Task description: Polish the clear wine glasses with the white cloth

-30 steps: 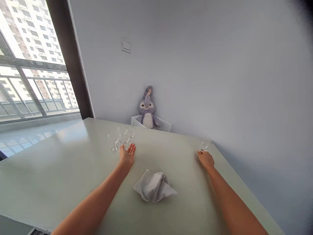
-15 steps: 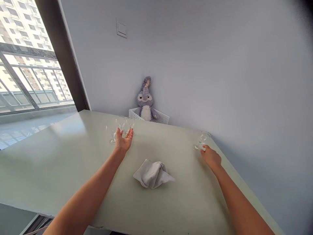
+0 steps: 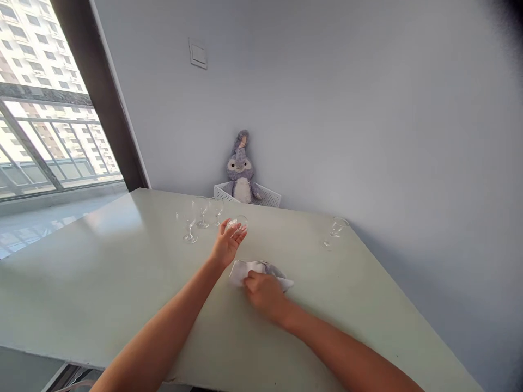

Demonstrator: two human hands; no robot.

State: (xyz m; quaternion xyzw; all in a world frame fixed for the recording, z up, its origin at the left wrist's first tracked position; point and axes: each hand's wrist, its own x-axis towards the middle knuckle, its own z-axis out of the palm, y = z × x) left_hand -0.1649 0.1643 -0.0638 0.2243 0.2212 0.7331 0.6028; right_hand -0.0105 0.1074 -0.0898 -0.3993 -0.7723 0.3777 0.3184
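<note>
Head view, left hand (image 3: pixel 227 245) curled around wine glass (image 3: pixel 237 224), right hand (image 3: pixel 265 295) closed on gray cloth (image 3: pixel 255 267)

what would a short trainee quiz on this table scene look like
1. What is the left hand holding in its fingers?
2. True or false: the right hand is on the cloth.
3. How many glasses stand on the table without being held?

Key:
1. A glass
2. True
3. Four
</note>
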